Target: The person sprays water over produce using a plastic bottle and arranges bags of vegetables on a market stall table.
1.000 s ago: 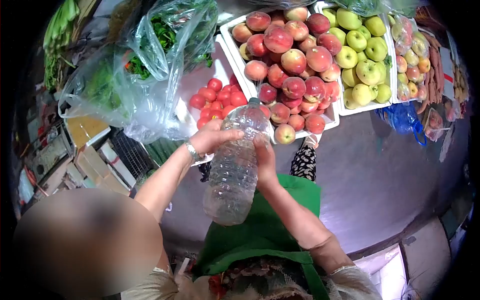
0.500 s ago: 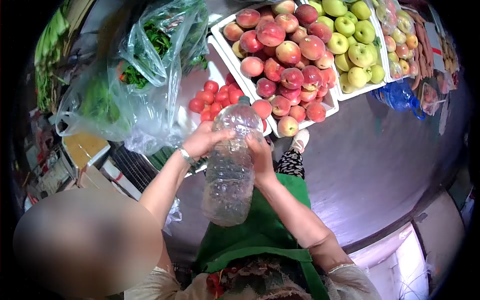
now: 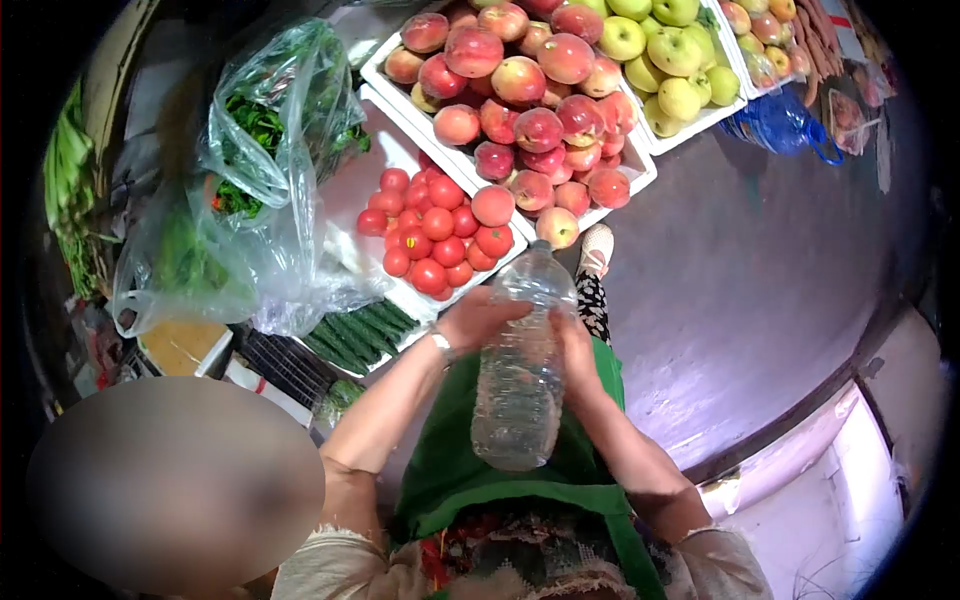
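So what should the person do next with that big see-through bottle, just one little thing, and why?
Maybe ease the bottle back a little toward the green apron, with the left hand and right hand both gripping it. In this view its top shows right by the peach at the edge of the white box, so a bump could perhaps send that peach rolling.

A smooth grey floor [image 3: 740,270] with a violet tint spreads across the right side, carrying a pale sheen of light toward its lower edge. A dark strip [image 3: 785,428] borders it, and beyond stands a brightly lit white, box-like structure [image 3: 862,468].
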`<state>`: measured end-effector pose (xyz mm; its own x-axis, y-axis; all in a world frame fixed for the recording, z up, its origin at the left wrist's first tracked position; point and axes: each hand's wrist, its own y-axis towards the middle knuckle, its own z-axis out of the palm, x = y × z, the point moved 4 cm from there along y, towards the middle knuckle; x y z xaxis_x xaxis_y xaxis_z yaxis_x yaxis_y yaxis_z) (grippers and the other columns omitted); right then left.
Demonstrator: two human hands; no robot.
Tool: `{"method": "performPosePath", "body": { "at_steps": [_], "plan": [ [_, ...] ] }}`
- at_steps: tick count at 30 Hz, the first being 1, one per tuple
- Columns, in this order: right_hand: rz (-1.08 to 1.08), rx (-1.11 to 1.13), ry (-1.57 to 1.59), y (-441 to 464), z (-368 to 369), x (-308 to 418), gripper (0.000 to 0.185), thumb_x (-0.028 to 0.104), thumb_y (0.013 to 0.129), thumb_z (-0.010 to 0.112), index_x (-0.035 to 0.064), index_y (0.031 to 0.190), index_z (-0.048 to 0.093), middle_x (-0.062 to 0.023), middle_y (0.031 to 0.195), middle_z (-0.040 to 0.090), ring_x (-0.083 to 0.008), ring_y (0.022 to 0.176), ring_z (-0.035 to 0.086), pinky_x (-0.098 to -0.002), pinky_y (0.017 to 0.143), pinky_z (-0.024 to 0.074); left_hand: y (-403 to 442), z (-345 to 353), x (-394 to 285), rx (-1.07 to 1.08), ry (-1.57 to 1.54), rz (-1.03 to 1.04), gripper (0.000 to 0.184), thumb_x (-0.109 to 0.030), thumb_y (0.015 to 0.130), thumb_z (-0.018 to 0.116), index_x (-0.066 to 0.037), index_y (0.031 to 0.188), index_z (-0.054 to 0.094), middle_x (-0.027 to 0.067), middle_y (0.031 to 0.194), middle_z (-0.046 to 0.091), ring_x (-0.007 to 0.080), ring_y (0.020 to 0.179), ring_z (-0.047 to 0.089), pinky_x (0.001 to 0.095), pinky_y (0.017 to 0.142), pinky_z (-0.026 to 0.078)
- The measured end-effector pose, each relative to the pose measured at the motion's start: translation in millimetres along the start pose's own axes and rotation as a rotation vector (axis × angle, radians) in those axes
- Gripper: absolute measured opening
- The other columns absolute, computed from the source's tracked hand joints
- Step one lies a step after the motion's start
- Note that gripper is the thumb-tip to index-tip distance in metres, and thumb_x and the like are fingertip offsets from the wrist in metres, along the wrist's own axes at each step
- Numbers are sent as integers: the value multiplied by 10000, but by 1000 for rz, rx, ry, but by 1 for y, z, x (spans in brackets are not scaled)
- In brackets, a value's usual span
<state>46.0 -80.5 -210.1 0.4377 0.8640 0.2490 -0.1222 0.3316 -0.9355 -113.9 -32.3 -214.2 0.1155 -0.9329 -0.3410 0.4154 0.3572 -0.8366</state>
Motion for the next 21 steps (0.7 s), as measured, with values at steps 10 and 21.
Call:
{"method": "performPosePath", "body": {
  "at_steps": [10,21],
  "plan": [
    [-105,223,-1,50,-36,-74,369,213,806,649,56,1125,548,-121,976,636,-295,824,633,-381,706,509,-17,14,-22,-118,126,-256,221,-250,874,596,-45,943,641,-16,653,591,42,387,428,197,312,270],
    [189,-19,157,12,-54,-6,386,325,899,567,31,1148,535,-93,932,618,-201,766,607,-345,671,504,13,49,0,-53,144,-238,270,-313,842,652,-43,831,644,-20,614,571,54,411,447,206,354,285]
  ]
}}
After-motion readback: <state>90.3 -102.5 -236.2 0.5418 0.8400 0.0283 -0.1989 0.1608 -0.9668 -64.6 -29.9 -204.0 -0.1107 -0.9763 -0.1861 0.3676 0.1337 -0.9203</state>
